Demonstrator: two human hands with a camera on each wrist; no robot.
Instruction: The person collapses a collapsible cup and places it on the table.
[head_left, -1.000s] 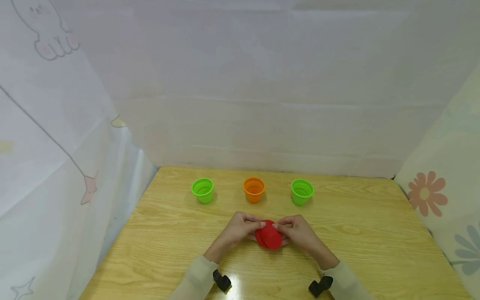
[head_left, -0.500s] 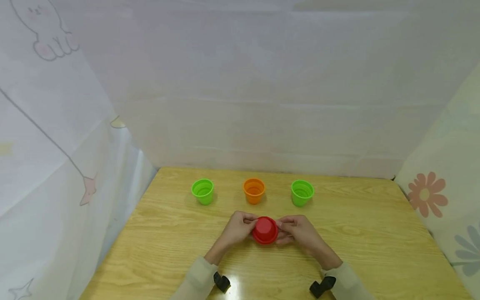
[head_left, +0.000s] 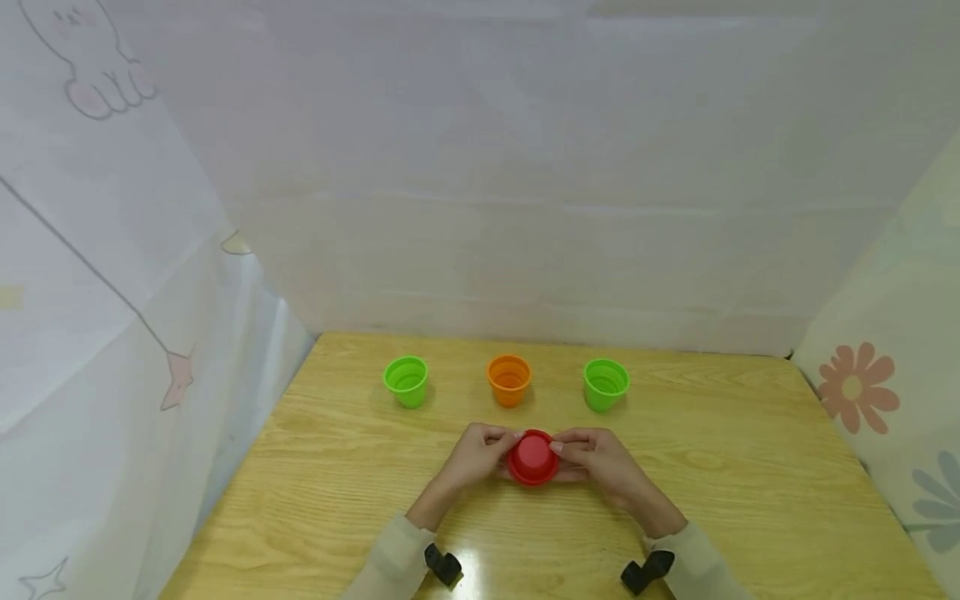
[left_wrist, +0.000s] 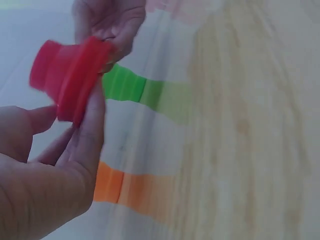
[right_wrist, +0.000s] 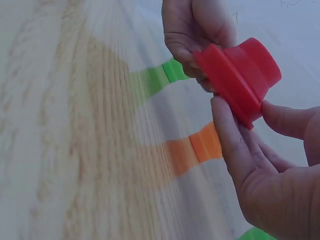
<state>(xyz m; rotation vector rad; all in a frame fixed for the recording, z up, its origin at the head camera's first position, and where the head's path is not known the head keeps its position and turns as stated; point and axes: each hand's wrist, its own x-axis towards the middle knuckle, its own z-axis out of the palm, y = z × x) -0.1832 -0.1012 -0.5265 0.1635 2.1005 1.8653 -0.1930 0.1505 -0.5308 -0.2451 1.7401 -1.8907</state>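
Note:
Between both hands, above the table, is a red collapsible cup [head_left: 534, 456], its base turned up toward the head camera. Its stepped side shows in the left wrist view, where the red cup [left_wrist: 65, 75] looks partly folded, wide rim band and narrower base. My left hand [head_left: 474, 457] pinches the rim from the left, thumb on the near side and fingers behind. From the right, my right hand [head_left: 604, 463] pinches the opposite edge the same way; in the right wrist view its thumb [right_wrist: 285, 119] presses the cup's side.
Across the back of the wooden table [head_left: 337, 467] stand a green cup [head_left: 407, 383] at left, an orange cup [head_left: 509, 382] in the middle and another green cup [head_left: 605, 385] at right, all upright. A pale cloth [head_left: 555, 250] hangs behind.
The red cup was tilted toward the lower right with its side showing; it has turned so its base faces the head camera. Both hands have stayed nearly in place, still holding it.

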